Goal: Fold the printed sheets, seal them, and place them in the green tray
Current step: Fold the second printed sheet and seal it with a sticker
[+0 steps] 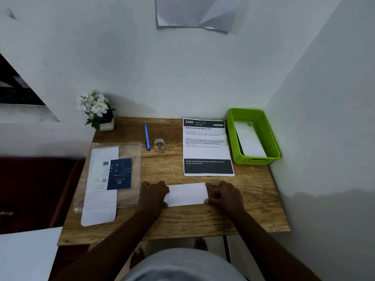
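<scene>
I see a wooden bench [253, 209] carrying a flower pot [106, 125], blue pen [147, 136], tape roll [159, 144], printed sheet [207, 148], green tray [272, 136], a clear sleeve [129, 151] of papers, and a folded sheet [186, 194] near the front edge.

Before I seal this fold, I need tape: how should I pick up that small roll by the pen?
The tape roll lies apart from the blue pen, its open hole up. Come from above with the right hand; pinch its ring wall, one finger inside.
</scene>
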